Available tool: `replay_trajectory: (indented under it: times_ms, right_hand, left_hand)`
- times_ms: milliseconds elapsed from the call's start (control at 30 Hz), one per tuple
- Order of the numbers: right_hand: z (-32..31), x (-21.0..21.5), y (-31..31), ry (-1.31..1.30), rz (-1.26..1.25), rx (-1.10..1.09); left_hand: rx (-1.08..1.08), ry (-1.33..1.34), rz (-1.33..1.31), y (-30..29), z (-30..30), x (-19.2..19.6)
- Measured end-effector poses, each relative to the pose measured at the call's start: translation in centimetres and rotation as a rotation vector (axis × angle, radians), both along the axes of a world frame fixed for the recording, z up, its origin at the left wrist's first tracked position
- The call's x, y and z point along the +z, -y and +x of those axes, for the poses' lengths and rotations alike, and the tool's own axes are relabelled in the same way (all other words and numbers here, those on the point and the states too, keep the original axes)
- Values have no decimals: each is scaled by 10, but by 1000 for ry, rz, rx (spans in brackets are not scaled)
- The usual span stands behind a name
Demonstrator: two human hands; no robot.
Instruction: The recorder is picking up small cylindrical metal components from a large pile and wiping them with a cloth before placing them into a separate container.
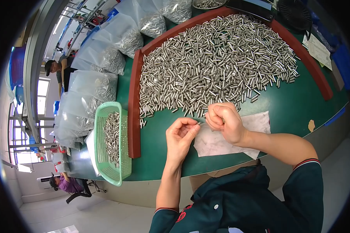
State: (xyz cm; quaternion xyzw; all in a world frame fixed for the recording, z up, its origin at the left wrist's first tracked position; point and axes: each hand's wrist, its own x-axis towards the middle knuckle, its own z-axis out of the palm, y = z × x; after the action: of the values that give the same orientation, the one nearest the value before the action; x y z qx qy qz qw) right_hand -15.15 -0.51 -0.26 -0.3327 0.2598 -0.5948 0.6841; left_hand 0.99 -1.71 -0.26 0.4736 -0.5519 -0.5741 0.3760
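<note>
My left hand (pixel 181 138) pinches a small metal pin (pixel 198 124) between thumb and fingertips, just left of a stained white cloth (pixel 212 143). Close beside it, my right hand (pixel 224 121) is closed with its fingers curled in, above the cloth's upper edge. What the right fingers hold, if anything, is hidden. Beyond both hands spreads a large heap of short silvery metal pins (pixel 217 58) on the green tabletop (pixel 155 136).
Red-brown bars (pixel 134 112) border the heap. A green plastic basket (pixel 126 155) holding similar pins stands at the left. Clear bags of pins (pixel 101 83) line the far left. A dark tray-like object (pixel 252 9) lies at the back. Two other people are in the left background.
</note>
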Motion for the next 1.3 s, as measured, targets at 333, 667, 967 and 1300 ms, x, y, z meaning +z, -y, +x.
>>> replay_trajectory:
  times_ms: [333,667,967,1300]
  right_hand:
    - [2,0,0,-33,2,-12]
    - [2,0,1,-28,3,-13]
    - [3,-2,1,-29,-5,-10]
    - [0,-2,1,-35,-2,9]
  left_hand:
    - [-7,-82,87,-2,3,-8]
    - [-27,-265,243,1,7,-7]
    - [-53,-469,427,8,17,-2]
    - [-32,-582,438,11,15,4]
